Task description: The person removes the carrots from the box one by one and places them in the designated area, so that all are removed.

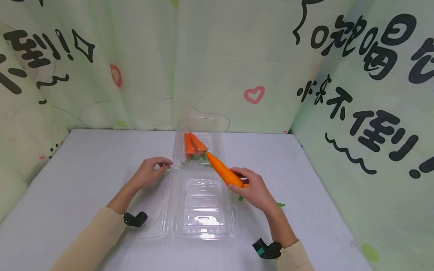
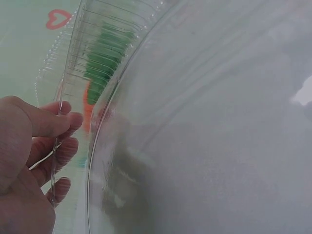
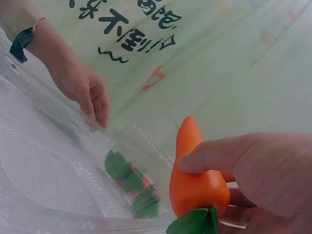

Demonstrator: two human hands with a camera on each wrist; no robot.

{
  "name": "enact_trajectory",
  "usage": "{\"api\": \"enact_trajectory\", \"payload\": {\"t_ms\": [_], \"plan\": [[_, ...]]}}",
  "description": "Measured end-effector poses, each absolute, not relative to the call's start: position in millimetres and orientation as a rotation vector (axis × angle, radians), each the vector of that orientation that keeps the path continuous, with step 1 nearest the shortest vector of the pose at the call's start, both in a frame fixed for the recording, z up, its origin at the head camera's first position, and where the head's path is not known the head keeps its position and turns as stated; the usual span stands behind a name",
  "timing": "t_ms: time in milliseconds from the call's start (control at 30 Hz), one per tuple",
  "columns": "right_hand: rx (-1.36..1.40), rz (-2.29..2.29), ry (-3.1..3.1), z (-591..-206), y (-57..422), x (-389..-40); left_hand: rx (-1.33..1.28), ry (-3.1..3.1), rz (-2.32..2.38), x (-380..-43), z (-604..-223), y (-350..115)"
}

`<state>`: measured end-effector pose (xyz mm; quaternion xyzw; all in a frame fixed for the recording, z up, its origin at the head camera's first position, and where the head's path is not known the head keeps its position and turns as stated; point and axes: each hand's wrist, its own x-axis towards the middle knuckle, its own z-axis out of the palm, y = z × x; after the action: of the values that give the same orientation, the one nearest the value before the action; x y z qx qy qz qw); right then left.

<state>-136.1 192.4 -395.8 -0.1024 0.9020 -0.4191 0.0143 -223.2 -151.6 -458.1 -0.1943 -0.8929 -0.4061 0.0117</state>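
Note:
My right hand [image 1: 249,186] holds an orange toy carrot [image 1: 222,169] at its thick end, the tip pointing to the far left. In the right wrist view, the thumb presses along the carrot [image 3: 187,192], whose green leafy top hangs at the bottom. My left hand [image 1: 154,171] is at the far left side of a clear plastic box [image 1: 176,210]. Up close in the left wrist view, thumb and fingers of that hand [image 2: 34,146] pinch the box's thin rim [image 2: 54,161]. Orange carrots [image 1: 194,145] with green tops lie in the far section of clear plastic.
Left of the box lies a flat clear plastic sheet or lid [image 1: 149,210]. A green leaf tip [image 1: 281,204] shows beside my right wrist. The white table [image 1: 84,169] ends at pale green printed curtains [image 1: 210,67] at the back and sides.

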Motion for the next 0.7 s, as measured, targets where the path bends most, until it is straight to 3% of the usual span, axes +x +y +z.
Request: {"api": "enact_trajectory", "payload": {"t_ms": [700], "plan": [[-0.275,-1.292,2.829,-398.6,201.2,-134.1,-0.559,-2.812,-1.277,-221.4,-458.2,-150.7]]}}
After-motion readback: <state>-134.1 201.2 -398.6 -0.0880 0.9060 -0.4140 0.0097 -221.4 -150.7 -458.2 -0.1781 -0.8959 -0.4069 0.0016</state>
